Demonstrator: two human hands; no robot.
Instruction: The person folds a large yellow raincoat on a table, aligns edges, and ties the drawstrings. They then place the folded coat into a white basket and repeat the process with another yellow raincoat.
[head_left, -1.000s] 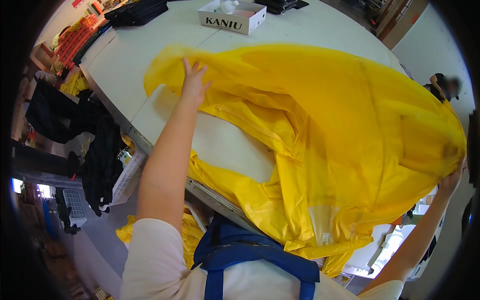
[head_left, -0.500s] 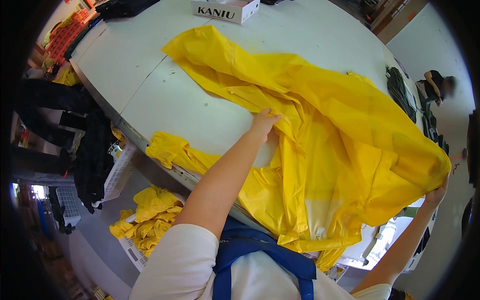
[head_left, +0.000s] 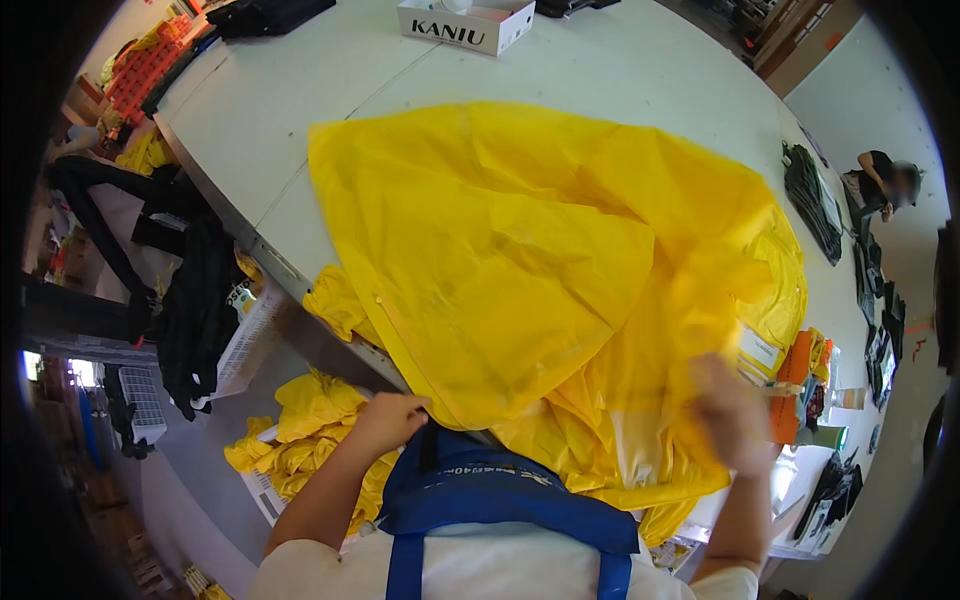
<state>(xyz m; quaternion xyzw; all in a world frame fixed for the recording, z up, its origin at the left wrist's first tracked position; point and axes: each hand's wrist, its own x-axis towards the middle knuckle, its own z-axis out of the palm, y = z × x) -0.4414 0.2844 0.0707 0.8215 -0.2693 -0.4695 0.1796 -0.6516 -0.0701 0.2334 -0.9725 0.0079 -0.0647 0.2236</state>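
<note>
A large yellow raincoat (head_left: pixel 480 270) spreads over the near half of the white table (head_left: pixel 320 60), and its front edge hangs toward my body. Its left panel lies fairly flat, with a line of small fasteners along the edge. My left hand (head_left: pixel 390 422) is closed on that panel's near corner, just over the table edge. My right hand (head_left: pixel 735 415) is over the raincoat's right side, smeared by motion; whether its fingers grip the cloth cannot be made out. Beneath the panel, a gathered part of the yellow cloth pokes out on the left.
Below the table's left edge, yellow garments (head_left: pixel 320 410) fill a crate. A white basket (head_left: pixel 240 345) and dark clothes (head_left: pixel 190 300) are farther left. An open box (head_left: pixel 468 28) stands at the back. Folded dark garments (head_left: pixel 812 195) and an orange bin (head_left: pixel 795 385) lie right. A person (head_left: pixel 880 185) works beyond.
The raincoat's left panel has come down flat toward me, covering the bare patch of table. My left hand has drawn back to the near edge; my right hand has moved inward from the far right.
</note>
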